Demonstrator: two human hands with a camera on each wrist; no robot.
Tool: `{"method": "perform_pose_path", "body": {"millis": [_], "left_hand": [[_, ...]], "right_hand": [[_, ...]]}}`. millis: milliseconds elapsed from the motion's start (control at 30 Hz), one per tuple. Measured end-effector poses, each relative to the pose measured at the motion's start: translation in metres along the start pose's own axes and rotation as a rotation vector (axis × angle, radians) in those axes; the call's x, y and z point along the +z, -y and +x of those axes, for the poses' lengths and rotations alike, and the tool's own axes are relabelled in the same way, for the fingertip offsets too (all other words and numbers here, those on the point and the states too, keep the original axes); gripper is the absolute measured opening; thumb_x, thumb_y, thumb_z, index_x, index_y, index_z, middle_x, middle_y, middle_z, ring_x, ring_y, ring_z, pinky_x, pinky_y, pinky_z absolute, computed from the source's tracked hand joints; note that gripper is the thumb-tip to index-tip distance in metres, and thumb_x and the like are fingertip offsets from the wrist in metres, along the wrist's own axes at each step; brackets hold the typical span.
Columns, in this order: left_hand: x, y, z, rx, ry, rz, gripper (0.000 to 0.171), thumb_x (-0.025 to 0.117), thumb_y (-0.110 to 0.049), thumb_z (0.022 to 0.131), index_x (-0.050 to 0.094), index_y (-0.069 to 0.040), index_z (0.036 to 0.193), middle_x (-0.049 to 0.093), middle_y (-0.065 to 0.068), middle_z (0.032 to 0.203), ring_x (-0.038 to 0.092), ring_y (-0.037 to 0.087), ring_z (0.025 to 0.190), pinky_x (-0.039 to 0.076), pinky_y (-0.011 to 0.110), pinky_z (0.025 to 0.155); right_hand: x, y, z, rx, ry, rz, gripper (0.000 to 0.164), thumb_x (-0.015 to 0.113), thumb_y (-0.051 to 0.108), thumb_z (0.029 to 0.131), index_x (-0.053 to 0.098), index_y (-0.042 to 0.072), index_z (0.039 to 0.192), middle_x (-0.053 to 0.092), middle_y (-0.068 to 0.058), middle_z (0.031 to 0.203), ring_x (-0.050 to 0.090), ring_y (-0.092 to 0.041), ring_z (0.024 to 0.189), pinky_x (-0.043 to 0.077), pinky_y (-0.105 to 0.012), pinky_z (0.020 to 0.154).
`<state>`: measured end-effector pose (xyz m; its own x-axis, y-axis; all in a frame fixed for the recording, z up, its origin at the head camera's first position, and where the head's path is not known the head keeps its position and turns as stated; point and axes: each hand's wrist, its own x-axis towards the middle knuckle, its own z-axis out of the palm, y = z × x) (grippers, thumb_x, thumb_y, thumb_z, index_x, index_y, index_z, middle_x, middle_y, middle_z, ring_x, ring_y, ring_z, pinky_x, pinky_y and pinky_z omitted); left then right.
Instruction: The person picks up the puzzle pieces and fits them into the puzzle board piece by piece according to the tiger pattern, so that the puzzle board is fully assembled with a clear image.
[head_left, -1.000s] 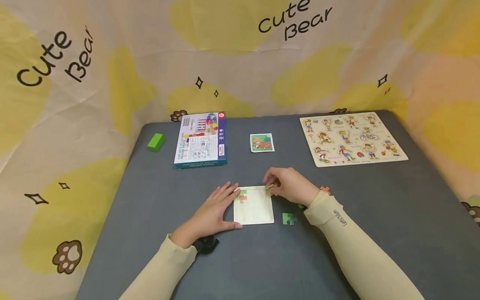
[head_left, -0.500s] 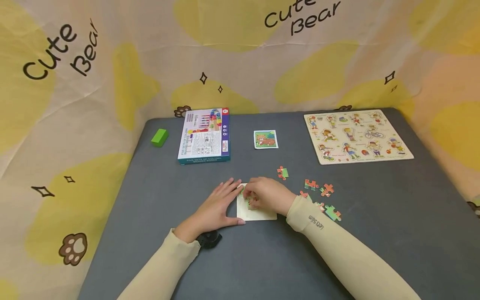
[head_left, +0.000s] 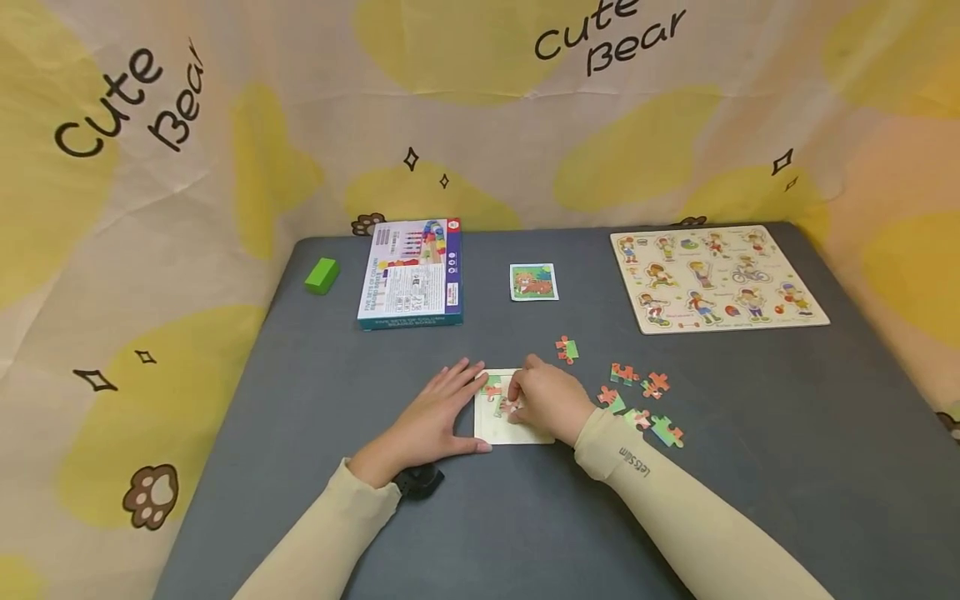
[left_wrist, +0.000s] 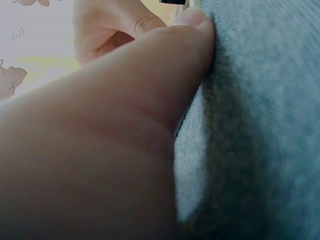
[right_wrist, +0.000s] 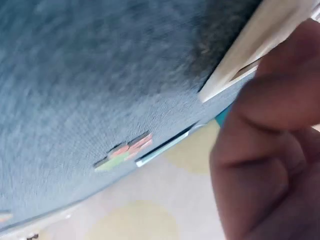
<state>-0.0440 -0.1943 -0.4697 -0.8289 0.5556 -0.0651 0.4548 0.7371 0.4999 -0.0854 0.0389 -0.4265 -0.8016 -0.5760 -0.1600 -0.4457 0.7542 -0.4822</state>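
Note:
A small pale square puzzle tray [head_left: 491, 431] lies on the grey table between both hands. My left hand [head_left: 423, 425] rests along its left side, fingers spread and the thumb at the near edge. In the tray's far left corner sits a green and orange jigsaw piece [head_left: 491, 385]. Over the tray's middle, my right hand [head_left: 551, 400] pinches another jigsaw piece [head_left: 503, 407] between thumb and fingers, which partly hide it. In the right wrist view the curled fingers [right_wrist: 265, 130] are beside the tray's wooden rim [right_wrist: 230, 75]; the held piece is hidden there.
Several loose jigsaw pieces [head_left: 666, 431] lie to the right, one [head_left: 567, 349] farther back. A bear picture card [head_left: 534, 282] lies behind the tray. Along the back are a green block [head_left: 322, 276], a boxed toy [head_left: 411, 275] and a picture board [head_left: 720, 279].
My right hand has moved left with the jigsaw piece from the tray's far right corner to its middle, then shifted slightly right. My left hand stays on the tray's left side.

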Motion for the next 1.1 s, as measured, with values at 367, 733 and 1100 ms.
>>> {"method": "perform_pose_path", "body": {"millis": [367, 733, 1100], "left_hand": [[-0.002, 0.001, -0.005, 0.0, -0.017, 0.01, 0.103, 0.082, -0.055, 0.088, 0.032, -0.006, 0.164, 0.022, 0.007, 0.173, 0.009, 0.027, 0.161, 0.01, 0.051, 0.129], [0.002, -0.002, -0.002, 0.021, -0.007, -0.004, 0.102, 0.081, -0.054, 0.089, 0.031, -0.005, 0.165, 0.021, 0.008, 0.173, 0.009, 0.028, 0.161, 0.01, 0.051, 0.129], [0.0, -0.001, -0.001, 0.024, -0.021, 0.007, 0.101, 0.081, -0.053, 0.089, 0.033, -0.004, 0.164, 0.022, 0.009, 0.173, 0.01, 0.029, 0.161, 0.011, 0.052, 0.128]], "right_hand": [[0.005, 0.01, 0.005, -0.119, 0.014, 0.091, 0.023, 0.089, 0.008, 0.084, 0.068, 0.013, 0.09, 0.057, 0.005, 0.076, 0.053, -0.013, 0.07, 0.047, -0.03, 0.066], [0.024, 0.017, -0.012, -0.285, -0.221, -0.322, 0.017, 0.084, 0.012, 0.089, 0.082, 0.015, 0.105, 0.074, 0.0, 0.104, 0.069, -0.02, 0.094, 0.061, -0.037, 0.081], [0.042, 0.025, -0.027, -0.346, -0.309, -0.672, 0.035, 0.075, 0.018, 0.095, 0.075, 0.008, 0.129, 0.07, -0.005, 0.129, 0.06, -0.022, 0.101, 0.051, -0.035, 0.083]]}}
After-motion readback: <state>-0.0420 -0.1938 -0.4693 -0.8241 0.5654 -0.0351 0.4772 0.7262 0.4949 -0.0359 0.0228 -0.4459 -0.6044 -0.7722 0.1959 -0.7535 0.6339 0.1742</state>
